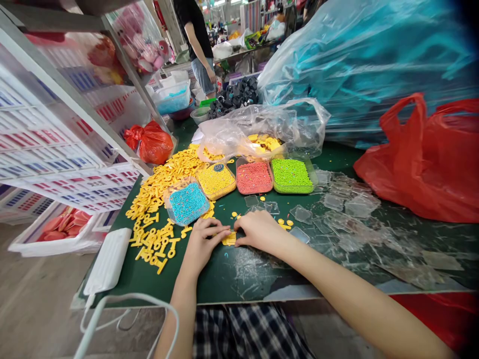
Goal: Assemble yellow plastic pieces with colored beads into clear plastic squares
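- At a green tabletop [215, 286], a person's two bare hands meet over a small yellow piece [229, 239], just in from the front edge and left of its middle.
- The right hand [262, 232] appears to pinch the piece's right side; the left hand [202, 244] has thumb and forefinger at its left side, though whether they grip cannot be told.
- The piece looks light, stiff and smooth, probably plastic, best taken by its side edges between fingertips.
- Behind the hands sits a tray of blue beads [188, 203]; loose yellow parts [155, 244] spread toward the left edge.
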`<state>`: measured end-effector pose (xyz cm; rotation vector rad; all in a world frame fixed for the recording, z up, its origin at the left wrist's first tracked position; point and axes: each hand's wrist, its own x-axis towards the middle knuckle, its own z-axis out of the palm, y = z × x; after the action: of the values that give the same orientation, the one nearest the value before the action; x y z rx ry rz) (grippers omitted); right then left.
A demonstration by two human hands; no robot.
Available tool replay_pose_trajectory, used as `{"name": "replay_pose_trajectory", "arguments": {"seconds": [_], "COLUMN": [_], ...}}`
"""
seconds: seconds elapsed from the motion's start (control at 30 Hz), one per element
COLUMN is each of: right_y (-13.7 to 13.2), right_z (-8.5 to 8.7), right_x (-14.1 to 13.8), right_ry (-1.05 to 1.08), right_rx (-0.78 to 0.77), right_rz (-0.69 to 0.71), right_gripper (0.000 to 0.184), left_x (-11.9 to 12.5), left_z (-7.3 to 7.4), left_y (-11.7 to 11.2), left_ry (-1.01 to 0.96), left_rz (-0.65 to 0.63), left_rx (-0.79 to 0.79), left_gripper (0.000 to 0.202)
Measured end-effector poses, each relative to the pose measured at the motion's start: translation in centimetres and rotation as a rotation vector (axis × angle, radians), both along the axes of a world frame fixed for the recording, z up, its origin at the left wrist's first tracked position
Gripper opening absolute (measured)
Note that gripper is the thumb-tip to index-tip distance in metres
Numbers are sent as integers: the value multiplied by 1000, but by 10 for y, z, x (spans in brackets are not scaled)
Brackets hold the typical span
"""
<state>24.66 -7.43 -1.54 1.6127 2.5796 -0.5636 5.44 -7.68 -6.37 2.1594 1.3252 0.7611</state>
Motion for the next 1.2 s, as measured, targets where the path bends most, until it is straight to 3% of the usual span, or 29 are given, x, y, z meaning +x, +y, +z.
{"name": "replay_pose_trajectory", "arguments": {"seconds": [0.13,0.37,0.73,1.03,1.2], "right_y": [4,7,9,5,4], "right_z": [-1,1,5,5,1], "right_x": [5,11,18,10,10], "right_ry": [35,79,82,69,84], "right_rx": [-24,-102,-123,-93,-55], "right_rz": [-25,-13,-9,32,38], "right_gripper": [32,22,13,12,7], "left_x": [-2,3,6,11,7], "left_z": [0,-2,-4,1,2], "left_y": [0,1,1,-3,-2], "left_ry": [-12,90,134,95,61], "left_rz": [64,-44,-94,-58,42], "left_rx": [58,-11,-20,12,74], "left_gripper": [21,16,16,18,22]}}
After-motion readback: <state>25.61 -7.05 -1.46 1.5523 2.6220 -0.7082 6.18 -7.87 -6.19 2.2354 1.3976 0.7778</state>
